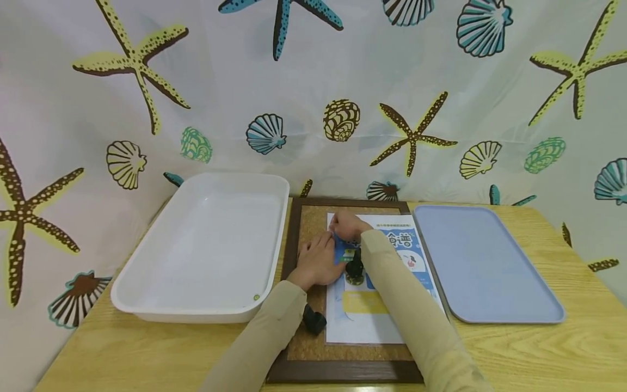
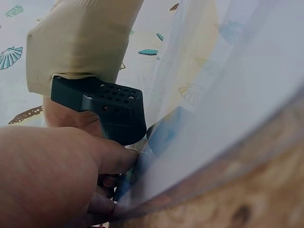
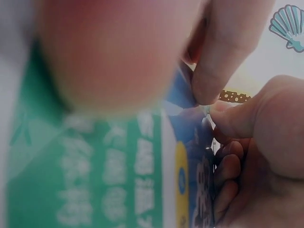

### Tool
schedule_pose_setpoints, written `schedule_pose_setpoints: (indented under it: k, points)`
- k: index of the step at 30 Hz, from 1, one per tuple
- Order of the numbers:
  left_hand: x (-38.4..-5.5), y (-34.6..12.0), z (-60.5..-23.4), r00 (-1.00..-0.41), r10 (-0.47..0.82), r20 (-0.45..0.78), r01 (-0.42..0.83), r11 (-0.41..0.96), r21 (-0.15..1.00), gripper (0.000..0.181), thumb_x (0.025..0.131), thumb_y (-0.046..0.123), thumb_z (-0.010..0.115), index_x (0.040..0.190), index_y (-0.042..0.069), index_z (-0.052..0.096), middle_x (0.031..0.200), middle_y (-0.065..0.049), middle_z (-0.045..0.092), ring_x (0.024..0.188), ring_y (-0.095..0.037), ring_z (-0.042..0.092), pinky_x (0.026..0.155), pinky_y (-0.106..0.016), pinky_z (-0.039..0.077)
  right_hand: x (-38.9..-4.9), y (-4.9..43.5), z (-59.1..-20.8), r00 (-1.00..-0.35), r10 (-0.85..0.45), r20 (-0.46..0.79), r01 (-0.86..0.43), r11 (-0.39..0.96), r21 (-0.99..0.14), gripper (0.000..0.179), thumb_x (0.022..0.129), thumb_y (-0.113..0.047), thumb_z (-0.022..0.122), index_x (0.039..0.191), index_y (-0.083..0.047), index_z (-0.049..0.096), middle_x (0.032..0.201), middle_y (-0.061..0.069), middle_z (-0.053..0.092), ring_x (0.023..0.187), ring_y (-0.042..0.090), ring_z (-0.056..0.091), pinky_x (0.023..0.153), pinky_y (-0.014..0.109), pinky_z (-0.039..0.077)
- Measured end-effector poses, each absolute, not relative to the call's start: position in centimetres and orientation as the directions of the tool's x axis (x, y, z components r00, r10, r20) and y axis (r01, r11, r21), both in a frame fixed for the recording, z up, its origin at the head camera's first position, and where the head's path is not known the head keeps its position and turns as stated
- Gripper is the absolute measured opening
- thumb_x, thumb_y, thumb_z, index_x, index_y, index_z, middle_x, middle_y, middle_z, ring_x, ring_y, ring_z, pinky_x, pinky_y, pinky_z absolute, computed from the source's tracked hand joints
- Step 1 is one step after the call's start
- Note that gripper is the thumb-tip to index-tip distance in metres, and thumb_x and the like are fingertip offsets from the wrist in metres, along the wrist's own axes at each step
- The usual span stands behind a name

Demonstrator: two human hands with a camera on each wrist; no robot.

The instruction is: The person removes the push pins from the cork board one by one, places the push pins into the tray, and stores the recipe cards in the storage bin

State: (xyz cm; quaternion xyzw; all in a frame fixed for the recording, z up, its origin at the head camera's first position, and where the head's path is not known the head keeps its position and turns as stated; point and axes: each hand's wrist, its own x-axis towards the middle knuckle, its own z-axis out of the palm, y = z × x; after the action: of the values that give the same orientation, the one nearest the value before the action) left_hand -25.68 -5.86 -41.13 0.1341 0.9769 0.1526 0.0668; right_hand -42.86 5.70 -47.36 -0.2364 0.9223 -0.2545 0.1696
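Observation:
A printed sheet [image 1: 362, 329] in blue, white and yellow lies on a cork board [image 1: 308, 351] with a dark brown frame. My left hand [image 1: 319, 262] rests along the sheet's left edge, fingers pointing away and thumb out over the print. At the sheet's upper left, my right hand [image 1: 346, 225] is bent with fingers curled. Its thumb and fingertips meet at a small clear piece [image 3: 207, 109] by the left fingertips; the kind I cannot tell. In the left wrist view, the left thumb [image 2: 118, 156] touches the sheet's glossy edge.
A white tub [image 1: 206, 250] stands left of the board, with a small yellow-green spot on its near rim. To the right lies a pale blue tray [image 1: 490, 267]. Everything sits on a wooden table [image 1: 529, 354] before a starfish-and-shell curtain [image 1: 303, 76].

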Motion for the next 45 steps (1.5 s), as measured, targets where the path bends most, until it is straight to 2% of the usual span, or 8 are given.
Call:
schedule_pose_setpoints:
  k: [4, 8, 17, 20, 25, 27, 36, 45]
  points:
    - [-25.5, -5.9, -41.3, -0.958, 0.274, -0.089, 0.232, 0.917, 0.326, 0.069, 0.092, 0.041, 0.047, 0.143, -0.001, 0.026, 0.152, -0.012, 0.021, 0.140, -0.028, 0.020, 0.109, -0.049, 0.021, -44.4, 5.8, -49.3, -0.822, -0.533, -0.200, -0.357, 0.756, -0.548, 0.033, 0.095, -0.027, 0.047, 0.067, -0.014, 0.060, 0.060, 0.002, 0.048, 0.055, 0.018, 0.046, 0.054, 0.031, 0.040]
    - [-25.4, -6.0, -41.5, -0.958, 0.273, -0.087, 0.231, 0.916, 0.330, 0.069, 0.092, 0.040, 0.047, 0.143, -0.001, 0.027, 0.152, -0.012, 0.022, 0.140, -0.028, 0.021, 0.108, -0.049, 0.022, -42.8, 5.4, -47.4, -0.828, -0.507, -0.238, -0.329, 0.784, -0.526, 0.030, 0.095, -0.023, 0.047, 0.073, -0.012, 0.064, 0.066, 0.005, 0.054, 0.062, 0.021, 0.051, 0.060, 0.032, 0.044]
    - [-25.5, -6.0, -41.7, -0.956, 0.275, -0.100, 0.230, 0.918, 0.323, 0.070, 0.092, 0.041, 0.048, 0.144, 0.000, 0.025, 0.153, -0.011, 0.020, 0.140, -0.027, 0.019, 0.109, -0.049, 0.020, -36.5, 4.9, -41.1, -0.839, -0.488, -0.241, -0.304, 0.788, -0.536, 0.031, 0.096, -0.008, 0.042, 0.068, -0.003, 0.054, 0.056, -0.001, 0.037, 0.053, 0.014, 0.037, 0.054, 0.026, 0.035]
    - [-25.6, -6.1, -41.8, -0.957, 0.270, -0.104, 0.224, 0.919, 0.325, 0.072, 0.092, 0.042, 0.048, 0.144, -0.001, 0.024, 0.153, -0.012, 0.020, 0.141, -0.027, 0.019, 0.109, -0.049, 0.020, -36.7, 5.0, -41.6, -0.836, -0.504, -0.218, -0.315, 0.764, -0.563, 0.026, 0.096, -0.011, 0.042, 0.077, -0.004, 0.058, 0.064, 0.001, 0.046, 0.058, 0.014, 0.043, 0.058, 0.027, 0.039]
    - [-25.6, -6.3, -41.7, -0.958, 0.267, -0.108, 0.219, 0.919, 0.328, 0.074, 0.091, 0.043, 0.048, 0.145, -0.001, 0.022, 0.153, -0.012, 0.019, 0.141, -0.027, 0.018, 0.110, -0.051, 0.019, -41.4, 5.4, -46.8, -0.833, -0.517, -0.196, -0.326, 0.745, -0.582, 0.024, 0.097, -0.023, 0.044, 0.098, -0.007, 0.062, 0.086, 0.007, 0.060, 0.073, 0.019, 0.054, 0.070, 0.032, 0.045]
    - [-25.5, -6.4, -41.7, -0.957, 0.267, -0.113, 0.217, 0.917, 0.334, 0.074, 0.091, 0.043, 0.048, 0.145, 0.000, 0.022, 0.153, -0.012, 0.018, 0.141, -0.027, 0.018, 0.110, -0.051, 0.019, -43.6, 5.7, -49.3, -0.827, -0.537, -0.168, -0.339, 0.714, -0.612, 0.025, 0.097, -0.027, 0.045, 0.095, -0.008, 0.062, 0.083, 0.006, 0.059, 0.069, 0.018, 0.053, 0.064, 0.031, 0.044]
    - [-25.3, -6.3, -41.6, -0.959, 0.266, -0.099, 0.217, 0.913, 0.346, 0.073, 0.091, 0.043, 0.048, 0.145, 0.000, 0.023, 0.153, -0.012, 0.020, 0.141, -0.028, 0.019, 0.109, -0.051, 0.019, -36.6, 5.5, -42.5, -0.868, -0.471, -0.157, -0.260, 0.702, -0.663, 0.020, 0.097, -0.012, 0.043, 0.098, 0.000, 0.058, 0.081, 0.007, 0.053, 0.068, 0.015, 0.046, 0.064, 0.026, 0.039]
    - [-25.7, -5.9, -41.4, -0.957, 0.275, -0.094, 0.231, 0.915, 0.329, 0.071, 0.091, 0.042, 0.048, 0.144, 0.000, 0.025, 0.153, -0.012, 0.020, 0.141, -0.027, 0.018, 0.110, -0.050, 0.018, -35.6, 6.4, -41.3, -0.900, -0.415, -0.135, -0.185, 0.642, -0.744, 0.017, 0.098, -0.014, 0.043, 0.095, 0.000, 0.054, 0.073, 0.002, 0.042, 0.064, 0.014, 0.040, 0.060, 0.024, 0.035]
